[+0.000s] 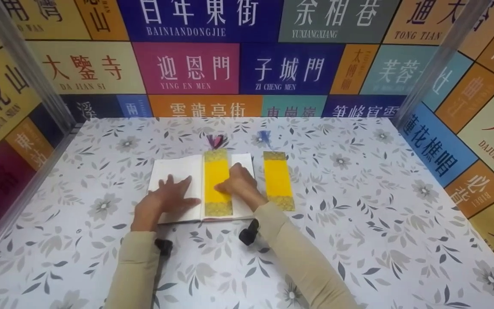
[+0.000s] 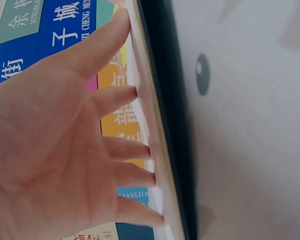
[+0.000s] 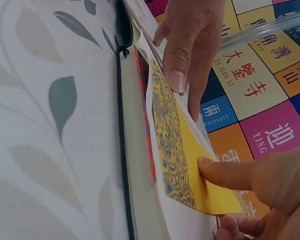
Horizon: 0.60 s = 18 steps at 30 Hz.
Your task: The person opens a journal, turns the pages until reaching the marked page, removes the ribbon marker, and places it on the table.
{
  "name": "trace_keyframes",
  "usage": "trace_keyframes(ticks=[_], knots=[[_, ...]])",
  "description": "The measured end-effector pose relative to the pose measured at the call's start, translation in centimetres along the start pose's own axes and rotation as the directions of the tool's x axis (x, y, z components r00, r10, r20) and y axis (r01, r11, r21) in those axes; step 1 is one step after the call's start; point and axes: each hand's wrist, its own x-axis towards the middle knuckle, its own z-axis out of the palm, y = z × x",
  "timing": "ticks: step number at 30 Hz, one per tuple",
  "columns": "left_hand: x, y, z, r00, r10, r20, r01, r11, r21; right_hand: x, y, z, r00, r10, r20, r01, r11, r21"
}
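An open book (image 1: 178, 168) with blank white pages lies on the table. My left hand (image 1: 165, 198) rests on its left page with fingers spread; the left wrist view shows the fingertips touching the paper. On the right page, beside the fold, lies a yellow bookmark (image 1: 217, 174) with patterned gold ends and a dark and pink tassel (image 1: 217, 140). My right hand (image 1: 239, 184) pinches the bookmark's right edge, thumb on its yellow face (image 3: 205, 185) and the other fingers curled at the edge, partly hidden.
Right of the book lies a second yellow bookmark (image 1: 278, 178) with a blue tassel (image 1: 265, 137). A red checked strip (image 3: 145, 115) shows near the book's spine. Colourful panels (image 1: 195, 68) with lettering stand behind the flower-patterned tablecloth (image 1: 358, 184).
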Motion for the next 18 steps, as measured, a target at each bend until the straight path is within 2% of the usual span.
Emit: trace_keyframes(ticks=[10,14,18], knots=[[0.3,-0.3,0.2,1.0,-0.003,-0.029,0.002,1.0,-0.011,0.4,0.5,-0.3,1.0,-0.019,-0.01,0.02,0.998,0.065],[0.3,-0.5,0.3,0.999,-0.023,-0.025,0.022,0.999,-0.033,0.9,0.8,-0.9,0.999,-0.015,0.039,0.007,0.983,0.185],[0.2,-0.4,0.1,0.999,-0.026,-0.025,0.025,0.999,-0.034,1.0,1.3,-1.8,0.992,-0.034,0.12,-0.01,0.937,0.349]])
